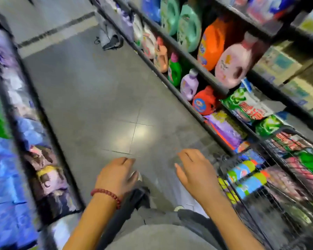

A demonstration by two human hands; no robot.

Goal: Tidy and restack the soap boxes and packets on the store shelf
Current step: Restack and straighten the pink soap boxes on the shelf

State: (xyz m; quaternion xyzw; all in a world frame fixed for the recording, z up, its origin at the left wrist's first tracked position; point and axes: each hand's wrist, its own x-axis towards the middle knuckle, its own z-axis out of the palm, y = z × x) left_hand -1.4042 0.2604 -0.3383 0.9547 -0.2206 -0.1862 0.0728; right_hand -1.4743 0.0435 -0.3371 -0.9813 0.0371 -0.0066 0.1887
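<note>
1. Packets of soap in glossy green plastic with red lettering lie flat on the dark metal shelf to the right, above a purple packet.
2. The black wire basket beside them holds blurred blue-and-green packets.
3. The left hand and right hand hover over the grey tiled floor, fingers loose, holding nothing.

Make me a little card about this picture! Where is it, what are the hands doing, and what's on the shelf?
place: shop aisle, grey tiled floor
left hand: open, holding nothing, red bead bracelet on wrist
right hand: open, holding nothing
right shelf: orange jug, pink bottle, green packets
sharpness: blurry
</note>
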